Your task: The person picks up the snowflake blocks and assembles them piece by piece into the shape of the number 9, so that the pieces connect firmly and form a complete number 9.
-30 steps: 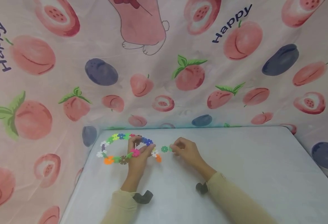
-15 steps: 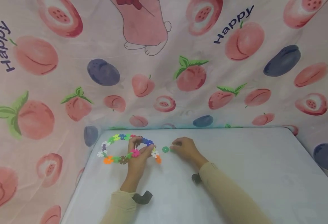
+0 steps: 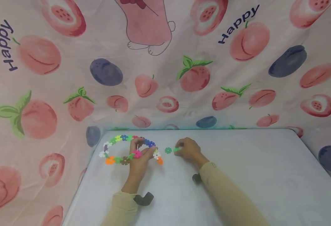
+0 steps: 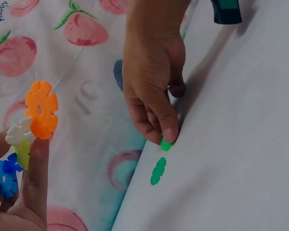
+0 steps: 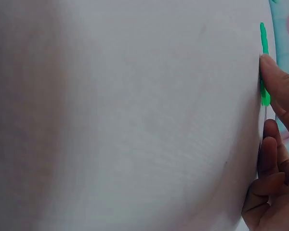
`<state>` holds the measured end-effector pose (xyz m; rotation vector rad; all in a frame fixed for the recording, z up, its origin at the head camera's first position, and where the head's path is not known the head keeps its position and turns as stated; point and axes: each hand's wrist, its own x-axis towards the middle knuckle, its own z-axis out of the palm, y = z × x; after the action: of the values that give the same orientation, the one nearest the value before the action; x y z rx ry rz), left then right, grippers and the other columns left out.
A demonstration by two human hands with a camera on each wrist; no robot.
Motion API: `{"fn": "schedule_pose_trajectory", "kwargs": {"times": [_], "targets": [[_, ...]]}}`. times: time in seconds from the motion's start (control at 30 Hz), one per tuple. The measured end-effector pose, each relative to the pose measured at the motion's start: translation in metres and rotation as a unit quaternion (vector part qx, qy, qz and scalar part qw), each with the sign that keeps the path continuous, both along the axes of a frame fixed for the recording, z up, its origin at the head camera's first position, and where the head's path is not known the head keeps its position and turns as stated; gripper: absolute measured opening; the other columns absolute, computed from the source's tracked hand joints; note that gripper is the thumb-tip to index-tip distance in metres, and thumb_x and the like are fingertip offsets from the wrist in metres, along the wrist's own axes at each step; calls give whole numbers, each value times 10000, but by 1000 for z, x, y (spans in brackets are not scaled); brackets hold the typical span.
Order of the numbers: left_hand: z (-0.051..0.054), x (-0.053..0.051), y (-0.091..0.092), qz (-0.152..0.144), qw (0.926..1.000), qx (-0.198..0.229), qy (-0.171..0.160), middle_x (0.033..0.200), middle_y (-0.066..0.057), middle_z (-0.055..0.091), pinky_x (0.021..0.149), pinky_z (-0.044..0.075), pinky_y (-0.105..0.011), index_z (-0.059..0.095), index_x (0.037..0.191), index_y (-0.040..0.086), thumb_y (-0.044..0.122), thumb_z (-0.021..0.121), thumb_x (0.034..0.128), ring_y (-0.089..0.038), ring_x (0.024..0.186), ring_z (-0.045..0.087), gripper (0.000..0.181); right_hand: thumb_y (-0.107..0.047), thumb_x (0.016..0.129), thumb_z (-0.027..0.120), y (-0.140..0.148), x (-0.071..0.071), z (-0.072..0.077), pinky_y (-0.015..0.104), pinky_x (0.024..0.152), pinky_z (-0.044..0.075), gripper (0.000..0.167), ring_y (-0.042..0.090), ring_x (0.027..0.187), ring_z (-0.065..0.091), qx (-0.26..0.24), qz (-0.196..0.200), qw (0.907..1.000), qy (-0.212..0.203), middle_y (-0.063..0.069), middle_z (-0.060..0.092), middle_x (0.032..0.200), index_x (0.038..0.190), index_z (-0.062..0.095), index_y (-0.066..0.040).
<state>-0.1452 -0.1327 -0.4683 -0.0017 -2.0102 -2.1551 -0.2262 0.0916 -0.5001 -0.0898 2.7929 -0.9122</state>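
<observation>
In the head view my left hand (image 3: 138, 164) holds a curved chain of flower-shaped interlocking discs (image 3: 125, 160) in many colours. An orange disc (image 4: 41, 109) ends the chain beside a white one (image 4: 19, 131) in the left wrist view. My right hand (image 3: 190, 150) is low over the table, thumb and fingertips pinching a bright green flower disc (image 4: 166, 144), partly hidden by the fingers. Just left of it in the head view, a darker green flower disc (image 3: 168, 150) lies flat on the table, apart from both hands.
The white table (image 3: 253, 175) runs back to a hanging cloth (image 3: 165, 72) printed with pink fruit. Its far edge lies close behind the hands. Dark devices (image 3: 144, 199) are worn at both wrists.
My right hand first covers most of the bright green disc; now more of the disc shows at its fingertips. The right forearm has shifted slightly left. The left hand keeps its hold on the chain.
</observation>
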Motion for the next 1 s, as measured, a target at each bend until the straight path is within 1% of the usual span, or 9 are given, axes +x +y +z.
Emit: {"fn": "schedule_pose_trajectory", "kwargs": {"times": [0.1,0.2,0.37,0.43,0.57,0.67,0.73,0.83,1.0], "targets": [[-1,-1,1,8,10000,42,-35,1413,-11,444,811,630,-366,462,1283,242,242,837,862,-276,1006,727,563,-303,767,889,2,0,-2,466,966,494,250,238,1058,624,-87,14,10000,-12,-5,705,1073,906,699,-219],[-3,-3,1,56,9999,26,-111,1412,-1,446,804,631,-363,465,1280,249,242,854,843,-288,1011,715,585,-292,767,891,7,1,-4,412,871,501,265,210,911,586,-327,32,9995,-43,-9,672,927,870,666,-199],[-3,-5,3,115,9992,-116,-355,1425,27,451,822,623,-327,449,1290,266,209,850,847,-287,1044,695,600,-298,790,877,16,5,-3,405,871,517,201,184,889,586,-713,209,9972,-127,-29,683,881,869,719,-203],[3,-3,5,110,9986,-164,-499,1443,9,444,828,620,-313,437,1304,251,174,837,858,-284,1069,687,604,-307,791,875,20,8,-1,392,866,522,182,169,882,600,-854,328,9956,-178,-41,700,869,865,744,-204],[3,-4,7,99,9982,-228,-549,1466,-24,431,834,620,-319,433,1313,254,221,853,844,-282,1096,678,630,-315,804,864,24,20,7,344,802,512,152,162,835,614,-1195,516,9902,-507,-48,712,820,862,763,-217],[-3,-7,8,76,9987,-232,-439,1474,-34,424,833,622,-330,433,1309,274,268,870,825,-284,1094,681,652,-298,835,840,23,31,13,317,772,527,138,173,810,643,-1584,695,9807,-908,-31,729,817,910,766,-208],[-3,-7,9,47,9990,-212,-400,1477,-35,420,834,622,-331,428,1311,274,259,865,831,-286,1088,684,649,-285,852,825,21,38,17,305,760,540,152,181,800,666,-1895,820,9718,-1138,-4,747,826,952,764,-189],[-3,-7,11,53,9990,-248,-354,1478,-31,413,834,620,-330,425,1312,274,255,861,835,-283,1062,689,647,-273,864,809,19,50,24,308,747,547,195,217,798,690,-2375,967,9561,-1416,69,764,847,996,746,-144],[-2,-8,14,129,9988,-375,-280,1485,-59,399,832,615,-310,425,1326,256,259,858,838,-273,1028,695,652,-239,885,786,13,68,34,345,760,583,234,317,855,742,-3083,997,9301,-1730,197,767,915,1020,712,-63]]}}
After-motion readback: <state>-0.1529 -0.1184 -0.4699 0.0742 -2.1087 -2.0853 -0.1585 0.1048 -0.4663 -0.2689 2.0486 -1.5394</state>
